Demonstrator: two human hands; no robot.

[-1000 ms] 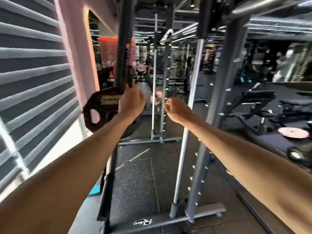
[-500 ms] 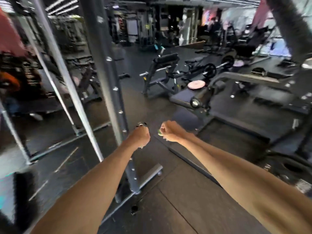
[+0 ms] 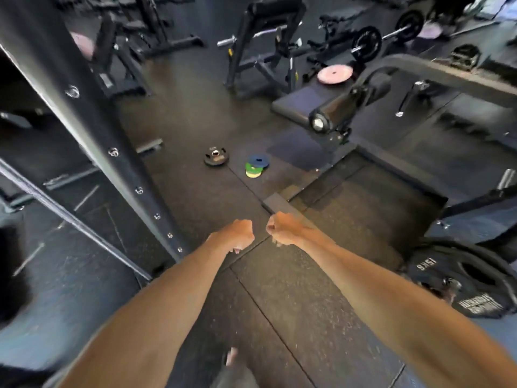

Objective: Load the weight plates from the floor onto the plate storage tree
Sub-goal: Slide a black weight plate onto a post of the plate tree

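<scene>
Both my arms reach forward over the dark rubber floor. My left hand and my right hand are side by side with fingers curled, holding nothing. Ahead on the floor lie a small black weight plate and a little stack of blue, green and yellow small plates. A large black 15 kg plate lies at the right, partly under a machine. A pink plate rests on a platform further back. The plate storage tree is out of view.
A rack upright with bolt holes slants across the left. A machine arm with a black roller pad juts out at the right. A bench and a loaded barbell stand at the back. My foot shows at the bottom.
The view has swung from the rack and its hung black plate down and right to the floor. My hands came off that plate and now hold nothing, close together.
</scene>
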